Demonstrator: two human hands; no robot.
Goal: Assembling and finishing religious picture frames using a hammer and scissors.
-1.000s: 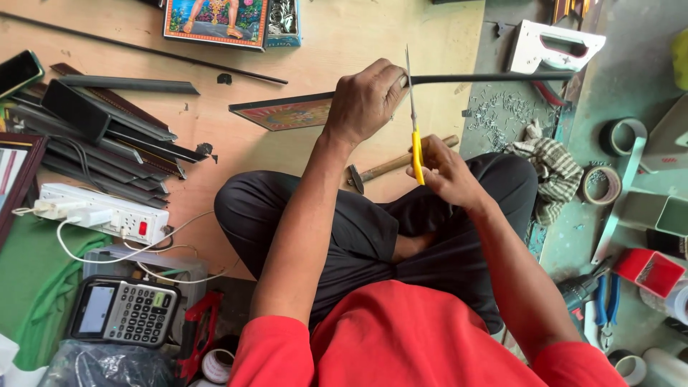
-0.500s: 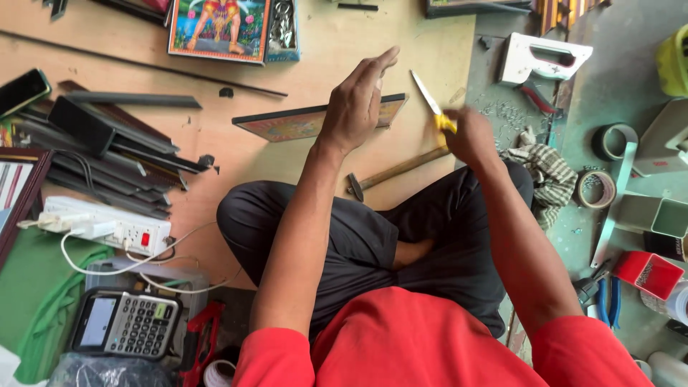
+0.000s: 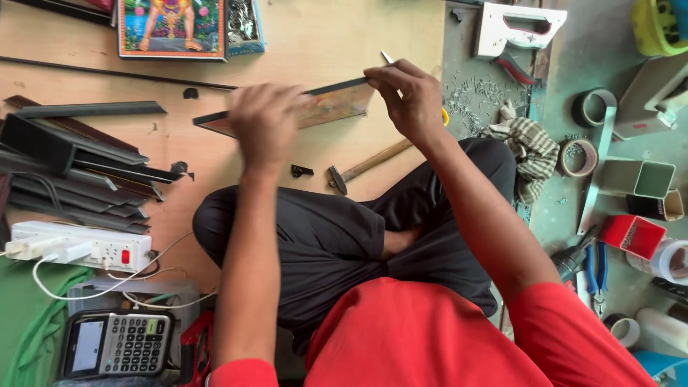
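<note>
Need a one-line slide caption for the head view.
Seated person's left hand steadies a flat framed picture while the right hand grips a yellow-handled blade tool at its edge.

Hidden, blurred and cropped parts, head view.
Left hand (image 3: 265,125) motion-blurred, covering the framed picture's (image 3: 330,104) middle; right hand (image 3: 408,100) hides the yellow-handled tool's (image 3: 444,116) grip, blade tip barely showing; far colourful print (image 3: 172,29) and right-side yellow bin (image 3: 659,25) cut by edges.
</note>
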